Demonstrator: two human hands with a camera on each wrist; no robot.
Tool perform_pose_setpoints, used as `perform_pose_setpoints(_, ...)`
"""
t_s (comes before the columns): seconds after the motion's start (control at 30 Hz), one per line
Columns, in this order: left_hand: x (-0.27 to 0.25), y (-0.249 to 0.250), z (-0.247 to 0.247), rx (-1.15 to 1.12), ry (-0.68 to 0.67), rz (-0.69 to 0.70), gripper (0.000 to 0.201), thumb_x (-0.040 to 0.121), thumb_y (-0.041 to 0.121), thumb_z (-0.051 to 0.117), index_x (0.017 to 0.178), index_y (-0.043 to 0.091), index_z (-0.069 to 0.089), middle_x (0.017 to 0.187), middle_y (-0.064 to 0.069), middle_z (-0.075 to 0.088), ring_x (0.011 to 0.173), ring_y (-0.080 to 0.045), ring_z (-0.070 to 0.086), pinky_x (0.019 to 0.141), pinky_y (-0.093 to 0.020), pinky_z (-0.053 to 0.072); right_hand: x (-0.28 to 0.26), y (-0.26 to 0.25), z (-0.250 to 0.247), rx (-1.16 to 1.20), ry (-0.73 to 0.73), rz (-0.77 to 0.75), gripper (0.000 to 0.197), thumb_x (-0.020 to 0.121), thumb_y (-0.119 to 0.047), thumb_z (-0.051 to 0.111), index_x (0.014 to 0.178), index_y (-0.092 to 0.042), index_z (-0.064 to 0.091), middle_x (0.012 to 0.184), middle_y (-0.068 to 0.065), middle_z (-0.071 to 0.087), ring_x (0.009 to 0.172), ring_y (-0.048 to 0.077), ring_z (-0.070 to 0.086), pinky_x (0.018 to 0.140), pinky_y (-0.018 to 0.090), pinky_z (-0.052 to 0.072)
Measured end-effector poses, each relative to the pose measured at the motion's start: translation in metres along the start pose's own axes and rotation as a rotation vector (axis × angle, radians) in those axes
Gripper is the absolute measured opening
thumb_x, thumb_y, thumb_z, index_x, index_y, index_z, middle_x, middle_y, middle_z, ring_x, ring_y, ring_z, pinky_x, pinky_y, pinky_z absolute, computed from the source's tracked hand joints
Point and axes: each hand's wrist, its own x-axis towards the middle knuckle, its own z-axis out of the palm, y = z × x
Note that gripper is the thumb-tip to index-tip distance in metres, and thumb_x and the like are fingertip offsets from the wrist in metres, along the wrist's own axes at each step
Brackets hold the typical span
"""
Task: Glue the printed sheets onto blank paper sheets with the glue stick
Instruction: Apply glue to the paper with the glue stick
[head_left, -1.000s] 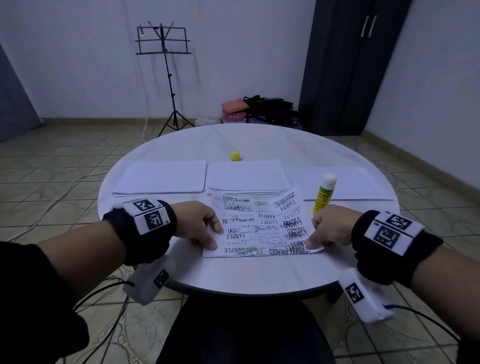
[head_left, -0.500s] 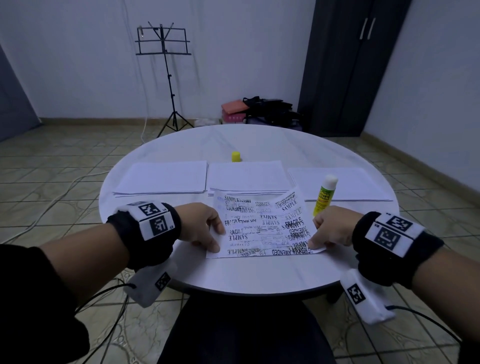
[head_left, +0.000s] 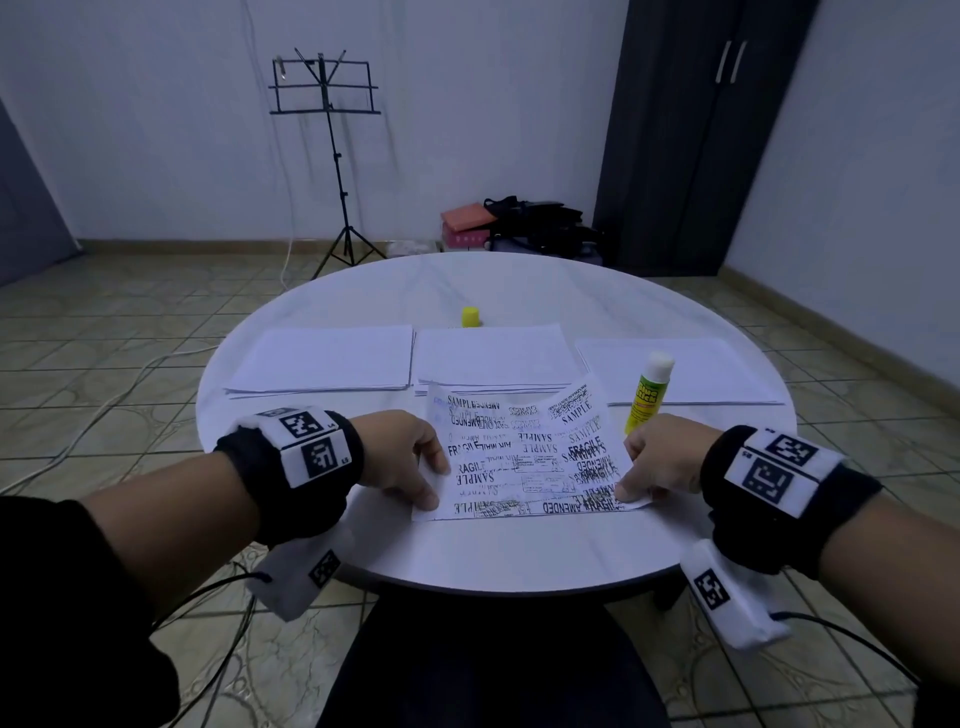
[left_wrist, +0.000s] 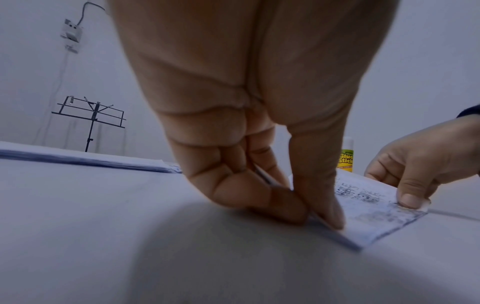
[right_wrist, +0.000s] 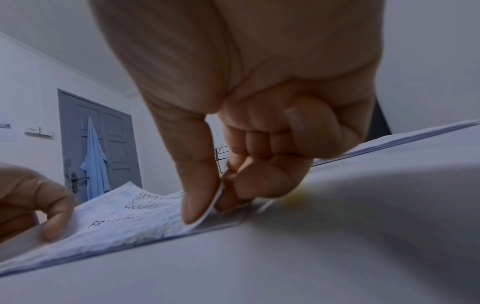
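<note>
A printed sheet (head_left: 524, 457) covered in black stamp text lies near the front of the round white table (head_left: 519, 551), its far edge lifted. My left hand (head_left: 415, 462) pinches its left edge between thumb and forefinger, as the left wrist view shows on the printed sheet (left_wrist: 369, 207). My right hand (head_left: 654, 462) pinches the right edge, and the printed sheet (right_wrist: 135, 216) curls up under the thumb. An uncapped glue stick (head_left: 647, 395) with a yellow label stands just behind my right hand. Its yellow cap (head_left: 470, 317) sits farther back.
Three stacks of blank paper lie in a row across the table: left stack (head_left: 322, 364), middle stack (head_left: 493, 358), right stack (head_left: 691, 369). A music stand (head_left: 327, 104), bags on the floor and a dark cabinet (head_left: 696, 130) stand beyond the table.
The sheet's far edge has risen a little off the table and the sheet has crept slightly away from me. Both hands keep their hold on its edges.
</note>
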Motion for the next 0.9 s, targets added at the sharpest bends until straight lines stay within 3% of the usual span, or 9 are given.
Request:
perform_pose_setpoints(0.23, 0.003, 0.001, 0.000, 0.071, -0.012, -0.016, 0.043, 0.073, 0.027, 0.080, 0.109, 0.028, 0.057, 0.101, -0.003, 0.068, 0.040, 0.003, 0.050, 0.050, -0.012, 0.039, 0.000, -0.004, 0.001, -0.059, -0.009, 0.002, 0.039, 0.074, -0.014, 0.075, 0.060, -0.013, 0.039, 0.065, 0.002, 0.047, 0.065, 0.018, 0.045, 0.052, 0.022, 0.033)
perform_pose_setpoints(0.33, 0.005, 0.003, -0.003, 0.128, -0.041, -0.044, 0.065, 0.071, 0.033, 0.080, 0.127, 0.031, 0.047, 0.095, 0.001, 0.065, 0.056, -0.010, 0.056, 0.054, -0.020, 0.043, -0.006, -0.008, -0.001, -0.130, 0.015, 0.014, 0.030, 0.074, -0.019, 0.075, 0.081, -0.011, 0.047, 0.073, 0.001, 0.049, 0.072, 0.019, 0.047, 0.051, 0.022, 0.033)
perform_pose_setpoints(0.37, 0.006, 0.003, -0.004, 0.162, -0.055, -0.053, 0.071, 0.070, 0.038, 0.081, 0.131, 0.032, 0.044, 0.095, 0.002, 0.063, 0.064, -0.013, 0.059, 0.059, -0.022, 0.045, -0.008, -0.009, -0.001, -0.141, 0.024, 0.016, 0.036, 0.075, -0.021, 0.076, 0.093, -0.010, 0.047, 0.078, 0.002, 0.051, 0.074, 0.019, 0.049, 0.052, 0.022, 0.035)
perform_pose_setpoints(0.43, 0.007, 0.004, -0.005, 0.293, -0.035, -0.078, 0.079, 0.067, 0.049, 0.080, 0.135, 0.036, 0.041, 0.116, 0.000, 0.052, 0.094, -0.017, 0.060, 0.079, -0.026, 0.047, -0.011, -0.013, 0.000, -0.153, 0.036, -0.002, 0.055, 0.075, -0.019, 0.076, 0.116, -0.009, 0.041, 0.097, 0.004, 0.053, 0.079, 0.019, 0.055, 0.059, 0.024, 0.044)
perform_pose_setpoints(0.5, 0.011, 0.005, -0.006, 0.384, 0.002, -0.080, 0.083, 0.062, 0.056, 0.079, 0.134, 0.038, 0.043, 0.134, 0.002, 0.035, 0.116, -0.020, 0.051, 0.098, -0.031, 0.042, -0.013, -0.020, 0.004, -0.227, 0.063, -0.075, 0.060, 0.078, -0.015, 0.070, 0.128, -0.015, 0.038, 0.120, 0.006, 0.046, 0.096, 0.022, 0.057, 0.077, 0.028, 0.051)
perform_pose_setpoints(0.57, 0.014, 0.008, -0.008, 0.432, -0.010, -0.054, 0.086, 0.058, 0.057, 0.081, 0.133, 0.035, 0.045, 0.140, 0.005, 0.031, 0.124, -0.020, 0.045, 0.105, -0.034, 0.038, -0.013, -0.034, 0.005, -0.347, 0.067, -0.190, 0.057, 0.081, -0.018, 0.065, 0.134, -0.022, 0.042, 0.134, 0.006, 0.040, 0.117, 0.023, 0.050, 0.095, 0.029, 0.044)
perform_pose_setpoints(0.73, 0.018, 0.016, -0.014, 0.428, -0.097, -0.129, 0.092, 0.060, 0.053, 0.082, 0.135, 0.031, 0.034, 0.120, 0.004, 0.050, 0.100, -0.017, 0.051, 0.081, -0.027, 0.041, 0.002, -0.099, 0.009, -0.340, -0.084, -0.439, 0.072, 0.082, -0.036, 0.070, 0.142, -0.013, 0.040, 0.144, 0.004, 0.042, 0.132, 0.020, 0.040, 0.104, 0.025, 0.033)
perform_pose_setpoints(0.83, 0.021, 0.016, -0.013, 0.462, -0.093, -0.105, 0.096, 0.065, 0.050, 0.081, 0.141, 0.025, 0.028, 0.130, 0.002, 0.051, 0.112, -0.019, 0.053, 0.084, -0.026, 0.038, 0.017, -0.126, 0.023, -0.325, -0.107, -0.492, 0.067, 0.071, -0.039, 0.079, 0.129, -0.017, 0.054, 0.125, -0.001, 0.059, 0.115, 0.017, 0.056, 0.088, 0.023, 0.043)
perform_pose_setpoints(0.9, 0.022, 0.015, -0.013, 0.477, -0.094, -0.072, 0.094, 0.066, 0.049, 0.080, 0.142, 0.026, 0.030, 0.134, 0.002, 0.049, 0.122, -0.019, 0.049, 0.091, -0.027, 0.038, 0.025, -0.125, 0.029, -0.339, -0.141, -0.492, 0.067, 0.065, -0.040, 0.083, 0.123, -0.019, 0.056, 0.118, -0.003, 0.063, 0.105, 0.015, 0.059, 0.076, 0.020, 0.040)
